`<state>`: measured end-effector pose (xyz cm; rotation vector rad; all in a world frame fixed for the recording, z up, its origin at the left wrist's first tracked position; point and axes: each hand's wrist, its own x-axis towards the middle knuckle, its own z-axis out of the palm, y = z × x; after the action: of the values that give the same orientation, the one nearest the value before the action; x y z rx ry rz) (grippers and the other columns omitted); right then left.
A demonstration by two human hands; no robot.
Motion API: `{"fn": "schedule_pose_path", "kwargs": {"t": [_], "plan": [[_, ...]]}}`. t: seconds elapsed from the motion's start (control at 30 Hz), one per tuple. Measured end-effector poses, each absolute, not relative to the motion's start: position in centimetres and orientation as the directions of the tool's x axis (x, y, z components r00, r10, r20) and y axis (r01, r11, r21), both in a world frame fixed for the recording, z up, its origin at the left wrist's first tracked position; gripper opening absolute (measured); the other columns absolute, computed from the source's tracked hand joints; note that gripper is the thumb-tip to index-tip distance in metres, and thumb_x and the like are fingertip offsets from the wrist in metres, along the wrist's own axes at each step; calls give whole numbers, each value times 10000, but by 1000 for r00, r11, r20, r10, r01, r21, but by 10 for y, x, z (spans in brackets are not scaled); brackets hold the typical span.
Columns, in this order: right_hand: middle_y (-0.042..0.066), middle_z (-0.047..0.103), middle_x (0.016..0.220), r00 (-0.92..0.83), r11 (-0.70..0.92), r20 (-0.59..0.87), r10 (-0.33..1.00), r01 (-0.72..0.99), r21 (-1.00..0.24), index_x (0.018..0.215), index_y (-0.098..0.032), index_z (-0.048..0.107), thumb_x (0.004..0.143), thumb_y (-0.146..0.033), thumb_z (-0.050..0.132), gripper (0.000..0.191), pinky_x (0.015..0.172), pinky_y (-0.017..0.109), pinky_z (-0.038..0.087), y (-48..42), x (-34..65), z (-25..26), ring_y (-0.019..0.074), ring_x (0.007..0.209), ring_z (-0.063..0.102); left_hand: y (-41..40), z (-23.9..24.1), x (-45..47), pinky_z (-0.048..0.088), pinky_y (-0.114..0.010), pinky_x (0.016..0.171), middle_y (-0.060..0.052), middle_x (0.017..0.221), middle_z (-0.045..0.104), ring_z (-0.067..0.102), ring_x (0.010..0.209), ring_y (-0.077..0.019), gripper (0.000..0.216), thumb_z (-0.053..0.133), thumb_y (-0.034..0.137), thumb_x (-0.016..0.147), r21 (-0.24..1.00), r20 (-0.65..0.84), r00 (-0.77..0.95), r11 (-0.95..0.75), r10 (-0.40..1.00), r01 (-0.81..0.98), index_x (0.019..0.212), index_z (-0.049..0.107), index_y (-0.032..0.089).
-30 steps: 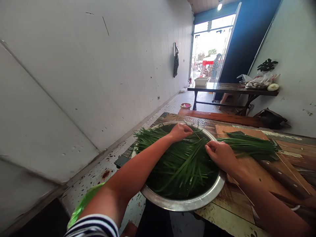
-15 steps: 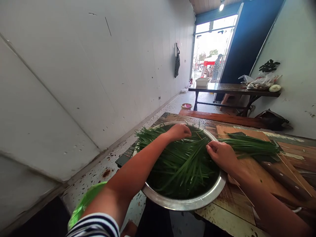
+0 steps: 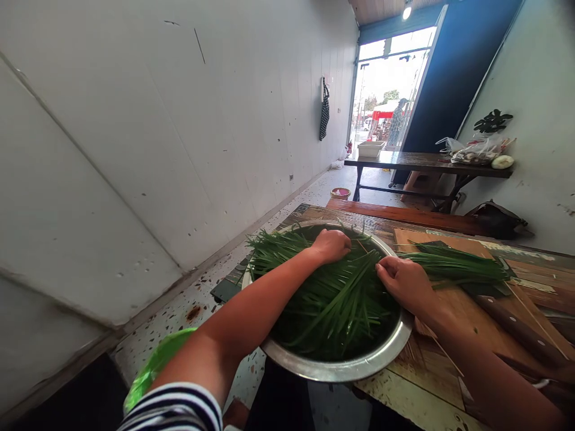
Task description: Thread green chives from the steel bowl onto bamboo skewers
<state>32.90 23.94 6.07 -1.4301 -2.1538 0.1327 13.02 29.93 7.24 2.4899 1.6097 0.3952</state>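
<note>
A wide metal basin [image 3: 335, 372] full of long green garlic chives [image 3: 332, 299] stands at the table's near edge. My left hand [image 3: 332, 245] is over the far side of the basin, low at the chives. Its fingers are curled closed, and what they hold, if anything, is hidden under them. At the right rim, my right hand [image 3: 402, 278] pinches the gathered ends of a bunch whose blades fan out to the left across the basin. More chives lie in a bundle on the wooden cutting board [image 3: 453, 308], right of the basin.
A knife with a brown handle [image 3: 516, 323] rests on the board. Below my left arm is a bin with a green bag [image 3: 157, 365]. Ahead stand a red bench [image 3: 395, 216] and another table [image 3: 404, 158] bearing a white tub [image 3: 371, 149] and bagged goods [image 3: 478, 151].
My left hand has moved slightly right and down, closer to the chives. My right hand stays at the rim with its pinch on the bunch.
</note>
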Motion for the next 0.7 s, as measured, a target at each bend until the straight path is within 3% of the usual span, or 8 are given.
{"fn": "schedule_pose_path", "kwargs": {"t": [0.13,0.33,0.53,0.7], "plan": [[10,610,571,-284,413,356,890,834,-366,688,-206,616,811,-355,425,272,605,275,343,239,328,63,157,589,540,300,75,129,458,-233,781,-60,901,715,626,819,-154,241,559,246,786,394,173,285,-331,943,857,924,744,175],[13,614,577,-288,407,342,895,840,-359,684,-202,617,819,-350,415,284,599,272,336,238,328,64,152,570,528,302,78,125,460,-215,735,-57,779,710,601,714,-129,258,586,303,797,533,173,220,-279,960,799,897,750,130],[9,618,578,-290,423,371,882,835,-352,680,-206,619,817,-344,423,275,597,270,340,239,328,62,152,577,540,307,75,119,470,-205,738,-44,838,710,606,764,-121,240,604,206,755,667,177,199,-266,964,696,942,735,131],[7,614,565,-299,428,362,883,829,-359,680,-206,618,818,-344,414,283,586,271,336,239,329,62,146,555,535,311,72,115,474,-227,793,-45,882,702,603,820,-134,306,657,235,707,716,167,185,-248,968,653,986,725,130]]}}
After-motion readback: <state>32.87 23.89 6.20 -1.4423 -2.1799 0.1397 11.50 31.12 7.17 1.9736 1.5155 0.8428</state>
